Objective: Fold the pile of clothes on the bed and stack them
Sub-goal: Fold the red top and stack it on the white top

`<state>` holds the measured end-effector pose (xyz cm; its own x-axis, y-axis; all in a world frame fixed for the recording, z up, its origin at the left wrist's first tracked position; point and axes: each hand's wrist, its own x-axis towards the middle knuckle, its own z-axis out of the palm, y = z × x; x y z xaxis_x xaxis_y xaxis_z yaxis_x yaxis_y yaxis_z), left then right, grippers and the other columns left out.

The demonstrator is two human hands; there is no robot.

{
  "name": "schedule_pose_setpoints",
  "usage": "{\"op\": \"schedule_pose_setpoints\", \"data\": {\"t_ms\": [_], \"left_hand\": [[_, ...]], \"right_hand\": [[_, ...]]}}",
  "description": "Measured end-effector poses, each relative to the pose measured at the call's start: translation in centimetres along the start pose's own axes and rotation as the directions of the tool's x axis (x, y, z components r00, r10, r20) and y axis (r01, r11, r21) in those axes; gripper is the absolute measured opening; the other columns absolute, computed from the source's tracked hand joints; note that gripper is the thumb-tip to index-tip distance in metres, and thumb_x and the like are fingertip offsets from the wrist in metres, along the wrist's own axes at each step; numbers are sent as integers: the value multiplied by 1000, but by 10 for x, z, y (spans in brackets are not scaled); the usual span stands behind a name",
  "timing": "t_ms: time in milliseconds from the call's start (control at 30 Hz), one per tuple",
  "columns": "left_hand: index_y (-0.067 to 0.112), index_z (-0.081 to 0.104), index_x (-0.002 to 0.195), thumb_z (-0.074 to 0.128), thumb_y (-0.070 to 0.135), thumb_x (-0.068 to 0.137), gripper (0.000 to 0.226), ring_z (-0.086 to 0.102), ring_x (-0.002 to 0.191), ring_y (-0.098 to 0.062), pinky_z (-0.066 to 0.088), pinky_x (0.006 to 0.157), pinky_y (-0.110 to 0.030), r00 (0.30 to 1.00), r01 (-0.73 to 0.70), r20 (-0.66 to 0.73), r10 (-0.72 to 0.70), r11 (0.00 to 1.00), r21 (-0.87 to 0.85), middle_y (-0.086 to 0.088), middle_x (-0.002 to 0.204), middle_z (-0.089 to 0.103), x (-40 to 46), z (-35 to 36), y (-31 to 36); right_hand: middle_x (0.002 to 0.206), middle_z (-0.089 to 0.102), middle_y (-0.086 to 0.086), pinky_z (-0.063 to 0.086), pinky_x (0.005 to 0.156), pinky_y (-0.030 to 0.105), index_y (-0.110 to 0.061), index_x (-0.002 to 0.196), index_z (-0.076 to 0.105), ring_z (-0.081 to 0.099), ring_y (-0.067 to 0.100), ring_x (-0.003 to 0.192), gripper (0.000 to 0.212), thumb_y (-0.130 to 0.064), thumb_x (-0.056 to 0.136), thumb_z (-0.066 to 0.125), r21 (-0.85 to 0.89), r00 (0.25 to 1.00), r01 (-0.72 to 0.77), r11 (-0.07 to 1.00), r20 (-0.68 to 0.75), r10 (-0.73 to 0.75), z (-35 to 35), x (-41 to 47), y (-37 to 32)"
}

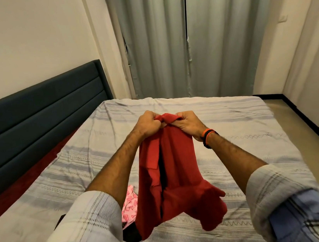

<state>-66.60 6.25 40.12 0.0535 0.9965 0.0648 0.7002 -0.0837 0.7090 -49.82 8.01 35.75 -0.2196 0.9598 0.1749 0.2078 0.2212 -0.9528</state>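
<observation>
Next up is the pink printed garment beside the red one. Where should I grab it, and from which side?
Grip the pink printed garment at its exposed edge, coming from above on the left hand side. The hanging red garment covers its right part, and only that crumpled strip shows between it and the left sleeve.

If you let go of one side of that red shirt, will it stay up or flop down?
Probably flop. The red shirt hangs limp in folds below the left hand and right hand, so it looks soft, not stiff. It seems light, since bunched fingertip grips hold it. It likely won't slip easily.
</observation>
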Motion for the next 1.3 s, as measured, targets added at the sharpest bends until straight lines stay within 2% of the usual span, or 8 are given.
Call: {"op": "schedule_pose_setpoints", "data": {"t_ms": [233, 467, 600, 733, 867, 1033, 1167, 1300], "left_hand": [[18, 71, 81, 56, 22, 87, 16, 65, 92, -27, 52, 82, -37, 925, 32, -327, -192, 899, -437, -4, 91, 71, 1, -2, 14], [12, 70, 107, 52, 19, 89, 26, 62, 103, -34, 45, 81, -33, 808, 215, -512, -291, 955, -204, -11, 109, 70, -3, -5, 1], [17, 59, 124, 78, 23, 73, 54, 59, 115, -27, 49, 98, -38, 909, 215, -367, -197, 977, 9, -5, 120, 66, -3, -5, -15], [14, 43, 143, 94, 20, 59, 99, 51, 128, -21, 39, 105, -28, 994, -97, -32, 100, 991, 93, -5, 135, 59, -3, 3, -7], [18, 59, 128, 91, 25, 66, 71, 64, 103, -18, 51, 86, -25, 981, -146, 150, 126, 981, 126, -4, 113, 69, 0, 19, -1], [14, 73, 98, 71, 14, 82, 16, 66, 92, -23, 54, 78, -31, 972, -170, -128, 198, 965, 198, -6, 99, 73, 1, 28, 2], [16, 67, 103, 56, 11, 87, 21, 64, 97, -27, 53, 87, -38, 926, -108, -357, 125, 992, 66, -6, 104, 71, 1, 18, 4], [16, 60, 109, 52, 19, 89, 22, 60, 96, -30, 49, 82, -38, 904, 68, -426, 20, 979, 191, -8, 105, 67, -1, 3, -9]], "right_hand": [[49, 54, -10, 36, 48, 23, -19, 56, 56, 47, 10, 47, 44, -50, 73, 82, -445, 961, -164, 880, 128, 244, -22, -16, 24], [59, 58, -5, 42, 58, 26, -19, 57, 57, 56, 16, 61, 46, -56, 74, 78, -506, 987, -161, 847, -78, 141, -25, -8, 12], [47, 45, -12, 31, 48, 19, -20, 46, 49, 43, 8, 49, 49, -42, 79, 79, -419, 987, -58, 906, -160, -10, -24, -2, -1], [53, 61, -4, 40, 54, 22, -18, 57, 68, 50, 4, 52, 31, -41, 67, 87, -444, 988, 67, 894, -95, -122, -14, 0, -3], [60, 67, 0, 43, 53, 22, -17, 68, 75, 53, 5, 55, 22, -36, 66, 87, -417, 982, 99, 903, -105, -156, -10, -6, 0], [52, 48, -3, 33, 54, 26, -15, 54, 56, 41, 9, 52, 46, -49, 76, 78, -389, 998, -24, 921, -65, -1, -19, -10, 5], [68, 70, -5, 54, 70, 33, -21, 70, 74, 63, 13, 65, 23, -41, 72, 84, -391, 980, -117, 913, 105, 171, -26, -16, 23], [68, 62, -8, 44, 65, 26, -23, 63, 60, 57, 11, 68, 32, -42, 70, 86, -368, 991, -99, 924, -116, 60, -31, -14, 19]]}}
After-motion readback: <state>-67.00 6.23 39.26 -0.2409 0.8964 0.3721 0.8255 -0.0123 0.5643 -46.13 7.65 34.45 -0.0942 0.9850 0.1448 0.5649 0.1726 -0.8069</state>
